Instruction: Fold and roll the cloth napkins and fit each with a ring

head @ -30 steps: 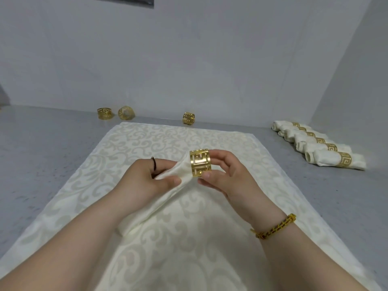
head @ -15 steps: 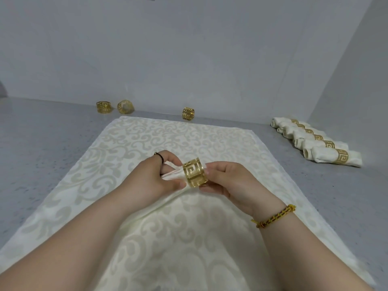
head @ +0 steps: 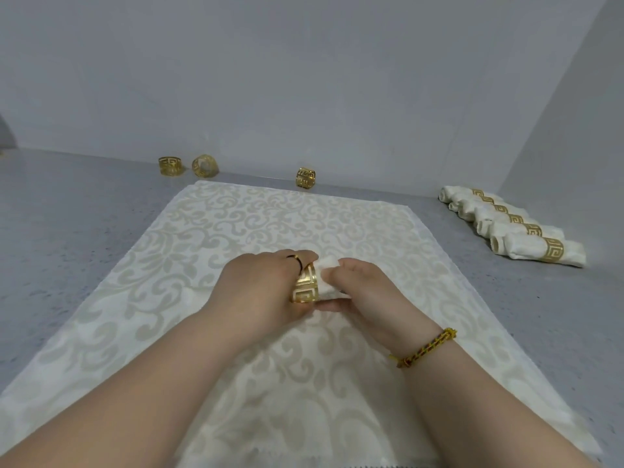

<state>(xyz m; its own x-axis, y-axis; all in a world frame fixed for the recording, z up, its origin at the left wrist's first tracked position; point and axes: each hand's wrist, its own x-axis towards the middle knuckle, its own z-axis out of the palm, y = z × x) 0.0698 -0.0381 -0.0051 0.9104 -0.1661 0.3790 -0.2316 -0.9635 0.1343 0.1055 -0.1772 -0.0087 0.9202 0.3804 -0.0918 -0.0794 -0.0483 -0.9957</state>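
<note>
A rolled white napkin lies between my hands over the cream patterned cloth. A gold key-pattern ring sits around the roll, a short way in from its right end. My left hand covers most of the roll and grips it with the ring at its fingertips. My right hand pinches the short end of the napkin that sticks out past the ring. The rest of the roll is hidden under my left hand.
Three loose gold rings stand by the back wall: one ring, a second ring, a third ring. Several finished ringed napkins lie in a row at the right. The grey counter surrounds the cloth.
The ring has slid leftward onto the roll, so the napkin's end now pokes out on its right. Both hands have lowered toward the cloth, and my left hand has closed over the roll.
</note>
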